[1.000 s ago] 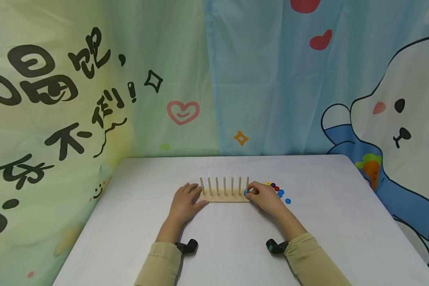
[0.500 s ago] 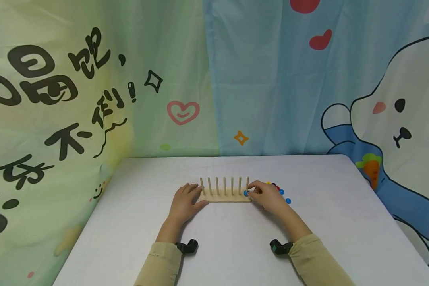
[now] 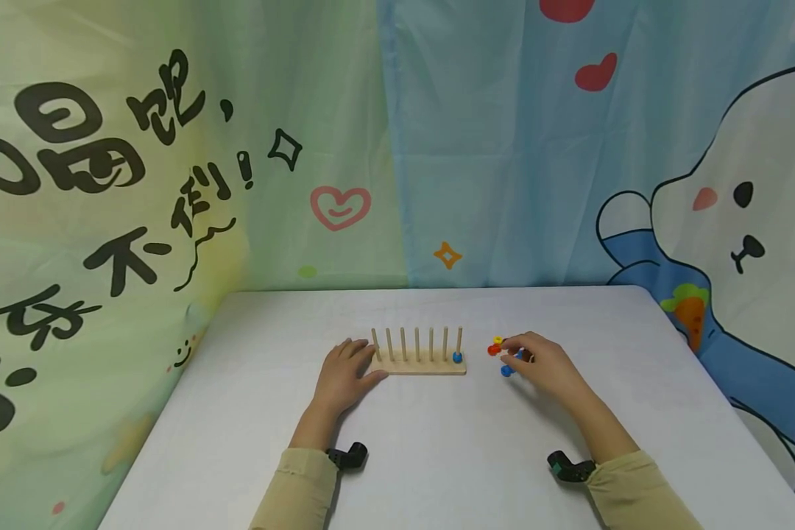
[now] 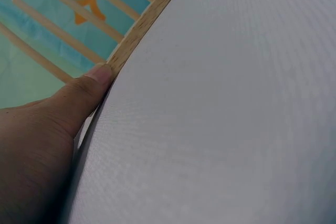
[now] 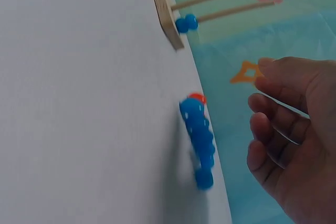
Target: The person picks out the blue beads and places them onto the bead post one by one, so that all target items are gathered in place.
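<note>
A pale wooden peg board [image 3: 416,366] with a row of upright pegs lies on the table. My left hand [image 3: 344,377] holds its left end, thumb along the front edge; the left wrist view shows the thumb [image 4: 79,95] against the wood. Blue beads [image 5: 187,23] sit low on the rightmost peg. To the right of the board, my right hand [image 3: 545,362] hovers over loose beads, thumb and index finger close together, the other fingers loosely curled. Nothing shows between its fingertips in the right wrist view. Blue beads [image 5: 199,135] lie below it, partly hidden by the hand in the head view.
Red beads [image 3: 494,350] and a yellow bead [image 3: 498,340] lie just beyond the right fingertips. A white cloth covers the table [image 3: 424,456]. Behind its far edge hangs a printed curtain [image 3: 503,184]. Both wrists carry a small black camera [image 3: 350,456].
My right hand has let go of the blue bead at the rightmost peg and moved right, over the loose beads. The left hand and board have stayed put.
</note>
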`<control>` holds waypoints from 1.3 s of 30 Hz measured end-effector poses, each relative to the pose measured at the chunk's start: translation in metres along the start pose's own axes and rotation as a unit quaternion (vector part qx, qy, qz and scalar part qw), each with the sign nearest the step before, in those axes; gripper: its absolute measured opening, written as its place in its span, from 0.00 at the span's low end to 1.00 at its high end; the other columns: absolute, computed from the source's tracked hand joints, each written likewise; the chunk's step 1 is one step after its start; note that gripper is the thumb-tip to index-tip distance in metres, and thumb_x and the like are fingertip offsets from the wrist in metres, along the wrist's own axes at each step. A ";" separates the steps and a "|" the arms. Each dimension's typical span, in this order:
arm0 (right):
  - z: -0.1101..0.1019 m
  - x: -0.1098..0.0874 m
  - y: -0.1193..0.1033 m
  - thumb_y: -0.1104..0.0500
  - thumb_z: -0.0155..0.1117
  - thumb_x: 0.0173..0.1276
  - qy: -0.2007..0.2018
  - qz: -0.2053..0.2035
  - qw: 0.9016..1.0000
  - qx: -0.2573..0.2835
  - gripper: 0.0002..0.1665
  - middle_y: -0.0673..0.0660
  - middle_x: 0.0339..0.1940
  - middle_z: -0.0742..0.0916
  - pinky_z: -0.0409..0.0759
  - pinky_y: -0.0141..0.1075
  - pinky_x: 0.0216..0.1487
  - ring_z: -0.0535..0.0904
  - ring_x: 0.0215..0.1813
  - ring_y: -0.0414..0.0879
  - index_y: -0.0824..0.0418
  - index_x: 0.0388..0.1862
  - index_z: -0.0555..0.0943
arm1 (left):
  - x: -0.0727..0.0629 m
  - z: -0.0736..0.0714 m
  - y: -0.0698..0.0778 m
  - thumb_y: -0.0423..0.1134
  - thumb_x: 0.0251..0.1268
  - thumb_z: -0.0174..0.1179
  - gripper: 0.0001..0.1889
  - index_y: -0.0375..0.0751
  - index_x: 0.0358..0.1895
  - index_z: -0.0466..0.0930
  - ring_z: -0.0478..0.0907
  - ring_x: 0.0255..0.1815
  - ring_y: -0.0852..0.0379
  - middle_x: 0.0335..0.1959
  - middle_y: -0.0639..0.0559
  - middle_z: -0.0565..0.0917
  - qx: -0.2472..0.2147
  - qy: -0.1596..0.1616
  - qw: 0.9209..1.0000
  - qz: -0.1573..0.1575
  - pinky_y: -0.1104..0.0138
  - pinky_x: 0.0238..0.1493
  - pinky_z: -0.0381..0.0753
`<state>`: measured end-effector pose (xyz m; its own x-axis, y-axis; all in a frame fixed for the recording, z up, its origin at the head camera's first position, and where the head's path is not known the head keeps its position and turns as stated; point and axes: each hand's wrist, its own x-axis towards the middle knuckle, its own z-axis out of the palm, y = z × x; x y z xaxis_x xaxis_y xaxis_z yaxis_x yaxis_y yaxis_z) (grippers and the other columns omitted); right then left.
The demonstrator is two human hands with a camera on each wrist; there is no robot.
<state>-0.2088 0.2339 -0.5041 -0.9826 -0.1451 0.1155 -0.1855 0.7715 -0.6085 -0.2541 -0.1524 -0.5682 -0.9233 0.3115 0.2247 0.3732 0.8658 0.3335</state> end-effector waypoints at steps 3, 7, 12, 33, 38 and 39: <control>-0.009 -0.008 0.012 0.53 0.67 0.69 -0.003 0.014 1.000 -0.004 0.15 0.51 0.40 0.83 0.74 0.33 0.34 0.74 0.38 0.44 0.57 0.51 0.84 | 0.000 -0.001 0.001 0.64 0.63 0.61 0.33 0.52 0.68 0.75 0.64 0.75 0.41 0.68 0.49 0.75 0.000 -0.002 1.000 -0.002 0.46 0.77 0.60; -0.015 -0.016 0.028 0.53 0.67 0.68 -0.006 0.028 1.000 -0.008 0.16 0.52 0.41 0.83 0.74 0.32 0.33 0.73 0.40 0.45 0.57 0.52 0.83 | 0.000 -0.003 0.003 0.64 0.63 0.60 0.33 0.52 0.68 0.75 0.64 0.75 0.41 0.69 0.49 0.74 0.002 -0.004 1.000 -0.003 0.47 0.77 0.60; -0.015 -0.022 0.048 0.52 0.67 0.68 -0.010 0.048 0.999 -0.011 0.17 0.53 0.41 0.83 0.75 0.33 0.35 0.74 0.41 0.46 0.57 0.52 0.83 | -0.001 -0.003 0.003 0.64 0.63 0.60 0.33 0.52 0.68 0.74 0.63 0.75 0.41 0.69 0.48 0.74 -0.001 -0.006 1.000 -0.006 0.47 0.77 0.60; 0.003 -0.022 0.073 0.55 0.68 0.67 0.001 0.023 0.999 -0.040 0.15 0.54 0.41 0.83 0.77 0.36 0.39 0.75 0.40 0.45 0.58 0.51 0.84 | 0.000 -0.001 0.001 0.65 0.64 0.59 0.34 0.51 0.69 0.73 0.63 0.75 0.41 0.69 0.48 0.74 0.006 -0.009 1.000 -0.005 0.46 0.77 0.60; 0.005 -0.022 0.075 0.56 0.69 0.67 0.009 0.027 0.999 -0.045 0.14 0.52 0.39 0.82 0.76 0.36 0.38 0.74 0.39 0.45 0.57 0.49 0.84 | 0.001 0.001 -0.001 0.66 0.64 0.58 0.34 0.52 0.69 0.73 0.63 0.75 0.41 0.69 0.49 0.74 0.010 -0.009 1.000 -0.001 0.46 0.77 0.60; 0.005 -0.022 0.075 0.56 0.69 0.67 0.009 0.027 0.999 -0.045 0.13 0.52 0.39 0.82 0.76 0.36 0.38 0.74 0.39 0.44 0.57 0.49 0.84 | 0.001 0.001 -0.001 0.66 0.64 0.58 0.34 0.52 0.69 0.73 0.63 0.75 0.41 0.69 0.49 0.74 0.010 -0.009 1.000 -0.001 0.47 0.77 0.60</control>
<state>-0.2014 0.2915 -0.5562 -0.9909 -0.0918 0.0986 -0.1308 0.8302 -0.5419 -0.2555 -0.1523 -0.5696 -0.9258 0.3167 0.2066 0.3694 0.8739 0.3158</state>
